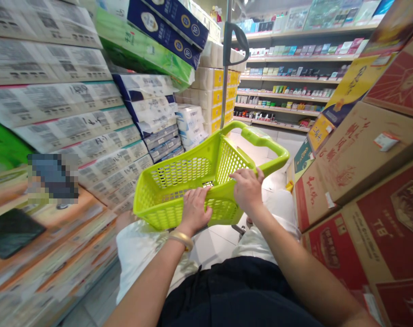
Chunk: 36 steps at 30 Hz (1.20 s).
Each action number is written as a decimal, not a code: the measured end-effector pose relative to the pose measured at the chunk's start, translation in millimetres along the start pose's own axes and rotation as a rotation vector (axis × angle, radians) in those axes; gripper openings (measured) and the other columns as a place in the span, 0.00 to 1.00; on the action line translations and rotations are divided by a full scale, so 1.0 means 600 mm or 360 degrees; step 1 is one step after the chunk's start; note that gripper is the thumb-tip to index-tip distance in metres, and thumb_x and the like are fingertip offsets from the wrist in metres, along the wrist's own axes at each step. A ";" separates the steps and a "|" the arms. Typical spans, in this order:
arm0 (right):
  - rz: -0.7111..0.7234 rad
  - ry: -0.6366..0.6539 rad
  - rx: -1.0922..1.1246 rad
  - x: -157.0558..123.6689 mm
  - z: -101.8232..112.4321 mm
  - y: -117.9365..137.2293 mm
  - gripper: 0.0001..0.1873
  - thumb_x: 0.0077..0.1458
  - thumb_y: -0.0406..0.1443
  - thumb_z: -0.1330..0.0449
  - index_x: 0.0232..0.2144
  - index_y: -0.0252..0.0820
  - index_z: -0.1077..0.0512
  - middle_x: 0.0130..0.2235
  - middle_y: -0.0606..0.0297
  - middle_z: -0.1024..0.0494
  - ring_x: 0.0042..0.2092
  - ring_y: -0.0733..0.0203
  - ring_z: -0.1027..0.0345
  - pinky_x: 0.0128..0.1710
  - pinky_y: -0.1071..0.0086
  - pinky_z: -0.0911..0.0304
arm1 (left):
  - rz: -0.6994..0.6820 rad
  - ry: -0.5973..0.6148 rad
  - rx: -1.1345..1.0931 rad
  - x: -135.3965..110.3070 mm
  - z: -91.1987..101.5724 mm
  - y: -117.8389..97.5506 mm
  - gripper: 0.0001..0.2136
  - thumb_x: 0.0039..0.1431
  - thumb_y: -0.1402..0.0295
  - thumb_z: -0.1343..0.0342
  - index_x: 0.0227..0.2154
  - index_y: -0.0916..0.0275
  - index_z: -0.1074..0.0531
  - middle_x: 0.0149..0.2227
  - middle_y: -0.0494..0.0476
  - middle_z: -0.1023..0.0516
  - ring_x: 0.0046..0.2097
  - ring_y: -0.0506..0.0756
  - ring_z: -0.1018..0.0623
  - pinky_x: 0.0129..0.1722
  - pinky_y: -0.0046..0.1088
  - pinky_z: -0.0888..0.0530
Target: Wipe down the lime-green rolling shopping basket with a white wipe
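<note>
A lime-green plastic mesh shopping basket (182,173) sits in front of me, with only its mesh floor showing inside. My left hand (194,211) curls over its near rim, and a gold bangle (181,240) circles that wrist. My right hand (248,190) grips the rim on the right side, close to the basket's green folding handle (264,138). A dark grey pole with a curved grip (234,43) rises behind the basket.
Tall stacks of packaged toilet paper (73,113) wall the left of the aisle. Red-printed cardboard cartons (358,181) stack up on the right. Store shelves of small boxed goods (281,77) stand ahead, beyond a narrow tiled floor (209,240).
</note>
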State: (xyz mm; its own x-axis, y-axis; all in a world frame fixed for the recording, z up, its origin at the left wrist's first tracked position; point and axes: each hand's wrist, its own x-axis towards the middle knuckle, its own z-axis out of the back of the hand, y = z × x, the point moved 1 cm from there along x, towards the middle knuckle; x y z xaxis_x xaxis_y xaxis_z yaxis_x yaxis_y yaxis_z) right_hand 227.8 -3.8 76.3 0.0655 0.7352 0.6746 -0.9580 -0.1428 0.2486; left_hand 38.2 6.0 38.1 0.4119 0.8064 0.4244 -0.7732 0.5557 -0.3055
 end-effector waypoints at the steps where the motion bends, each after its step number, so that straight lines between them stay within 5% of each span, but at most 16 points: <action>1: 0.0068 0.0082 0.0022 -0.008 -0.008 0.020 0.18 0.55 0.25 0.46 0.39 0.49 0.22 0.43 0.64 0.20 0.50 0.55 0.33 0.64 0.55 0.66 | -0.0005 0.0003 0.0000 0.000 0.000 0.001 0.28 0.48 0.72 0.48 0.56 0.57 0.35 0.47 0.60 0.26 0.50 0.63 0.29 0.54 0.45 0.37; 6: 0.0134 0.0207 0.0087 -0.015 -0.011 0.035 0.18 0.56 0.25 0.46 0.39 0.51 0.22 0.43 0.66 0.20 0.49 0.56 0.32 0.64 0.53 0.69 | -0.0018 0.0009 -0.0009 -0.001 0.000 0.006 0.28 0.48 0.72 0.48 0.56 0.58 0.35 0.47 0.60 0.25 0.50 0.63 0.29 0.54 0.45 0.36; 12: -0.0007 -0.0012 -0.0050 0.027 0.041 -0.083 0.18 0.54 0.26 0.46 0.37 0.50 0.21 0.43 0.66 0.21 0.48 0.54 0.31 0.62 0.50 0.66 | -0.0019 -0.0014 -0.0032 -0.002 -0.002 0.002 0.28 0.48 0.72 0.48 0.56 0.59 0.35 0.47 0.60 0.26 0.50 0.63 0.29 0.55 0.45 0.37; 15: -0.0162 -0.0156 -0.0101 0.039 0.050 -0.109 0.19 0.52 0.25 0.48 0.35 0.48 0.20 0.42 0.64 0.21 0.47 0.54 0.31 0.61 0.49 0.65 | -0.0019 -0.0013 -0.0026 -0.002 -0.004 -0.002 0.27 0.49 0.72 0.49 0.56 0.60 0.35 0.47 0.60 0.26 0.50 0.62 0.29 0.56 0.45 0.37; 18: -0.0254 -0.0206 -0.0106 0.031 0.040 -0.081 0.18 0.51 0.25 0.47 0.35 0.47 0.20 0.41 0.63 0.22 0.48 0.53 0.32 0.61 0.50 0.63 | -0.0018 -0.0026 -0.0015 -0.002 -0.004 -0.003 0.27 0.49 0.72 0.49 0.56 0.60 0.35 0.47 0.60 0.26 0.50 0.62 0.29 0.56 0.44 0.37; 25: 0.0063 0.0063 0.0018 -0.004 0.013 0.000 0.19 0.54 0.24 0.46 0.37 0.51 0.21 0.43 0.66 0.20 0.50 0.55 0.32 0.62 0.53 0.66 | -0.0033 -0.0016 -0.0017 -0.004 0.000 0.007 0.27 0.48 0.72 0.49 0.55 0.61 0.34 0.46 0.60 0.25 0.49 0.63 0.29 0.55 0.46 0.36; 36: -0.0165 -0.0208 -0.0165 0.054 0.070 -0.133 0.18 0.52 0.26 0.48 0.34 0.47 0.21 0.41 0.64 0.21 0.47 0.54 0.32 0.59 0.50 0.62 | -0.0048 -0.0055 -0.0037 -0.001 -0.004 0.007 0.27 0.48 0.72 0.49 0.54 0.61 0.34 0.46 0.61 0.25 0.49 0.63 0.28 0.54 0.46 0.36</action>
State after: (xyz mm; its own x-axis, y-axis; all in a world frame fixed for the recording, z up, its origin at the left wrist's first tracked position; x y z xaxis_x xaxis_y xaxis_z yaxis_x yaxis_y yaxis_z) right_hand 317.8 3.8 107.6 0.1947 0.6490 0.7355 -0.9674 0.0032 0.2532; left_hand 35.7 8.5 34.3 0.4175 0.7820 0.4628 -0.7492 0.5845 -0.3116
